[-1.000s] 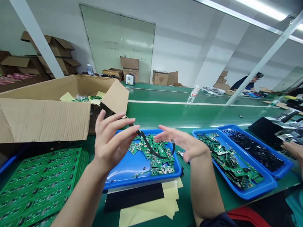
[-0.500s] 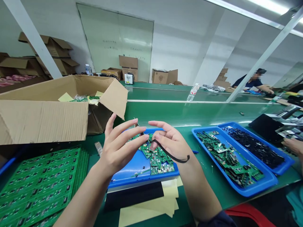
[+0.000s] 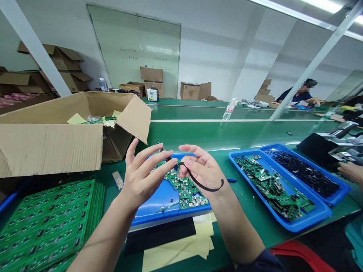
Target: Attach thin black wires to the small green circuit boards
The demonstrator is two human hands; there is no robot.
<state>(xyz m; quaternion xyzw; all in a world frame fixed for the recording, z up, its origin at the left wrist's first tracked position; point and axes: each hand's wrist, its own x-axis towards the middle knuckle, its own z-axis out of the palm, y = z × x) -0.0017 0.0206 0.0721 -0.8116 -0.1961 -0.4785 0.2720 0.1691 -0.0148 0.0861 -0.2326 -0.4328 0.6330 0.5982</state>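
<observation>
Both my hands are raised over a blue tray (image 3: 159, 204) that holds several small green circuit boards (image 3: 187, 190). My left hand (image 3: 143, 177) pinches one end of a thin black band (image 3: 202, 186) between thumb and fingertips near the tray's far edge. The band loops down round the back of my right hand (image 3: 202, 170), whose fingers curl on it. A stack of large green circuit board panels (image 3: 51, 223) lies at the lower left. Under the tray lie a black sheet (image 3: 160, 236) and yellow paper sheets (image 3: 176, 251).
An open cardboard box (image 3: 51, 143) stands at the left. Right of me two blue trays hold green boards (image 3: 272, 185) and black parts (image 3: 306, 175). Another person's hand (image 3: 351, 172) is at the right edge. A water bottle (image 3: 228, 109) stands on the far green belt; a person works far right.
My right hand has come in toward my left hand and turned, and the black band now wraps round its back instead of hanging stretched between the two hands.
</observation>
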